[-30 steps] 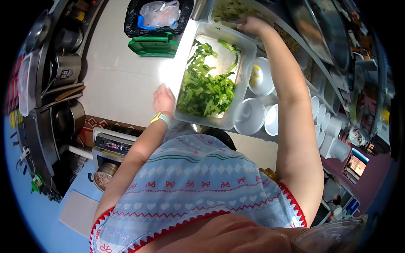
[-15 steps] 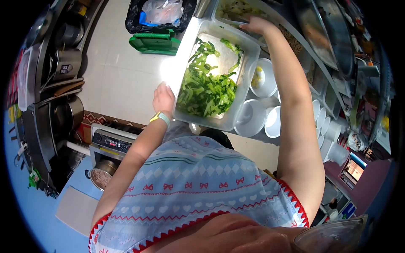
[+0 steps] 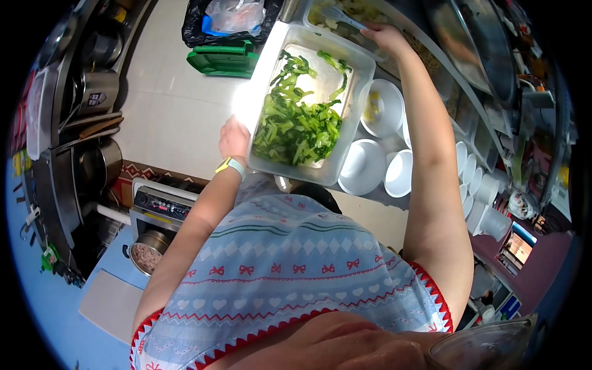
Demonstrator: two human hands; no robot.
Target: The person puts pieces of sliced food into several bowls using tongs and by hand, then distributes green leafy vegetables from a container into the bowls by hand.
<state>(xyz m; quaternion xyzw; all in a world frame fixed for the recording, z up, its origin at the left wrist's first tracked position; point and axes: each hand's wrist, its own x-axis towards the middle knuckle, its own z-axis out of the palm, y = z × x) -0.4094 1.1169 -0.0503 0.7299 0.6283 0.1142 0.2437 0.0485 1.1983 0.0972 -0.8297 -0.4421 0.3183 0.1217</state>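
Steel counter (image 3: 394,197), pale tiled floor (image 3: 166,86), purple wall (image 3: 546,259)

The top edge cuts off the black-lined bin (image 3: 193,24) and the far food container (image 3: 343,36). The right hand (image 3: 386,39) hides part of the pale utensil (image 3: 346,19); markings on the control panel (image 3: 161,204) are unreadably small.

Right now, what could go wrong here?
Food could drip off the utensil in the right hand and land among the greens, since their tub sits right beside the far one. The right forearm also passes close to the white bowls, so it might knock one.
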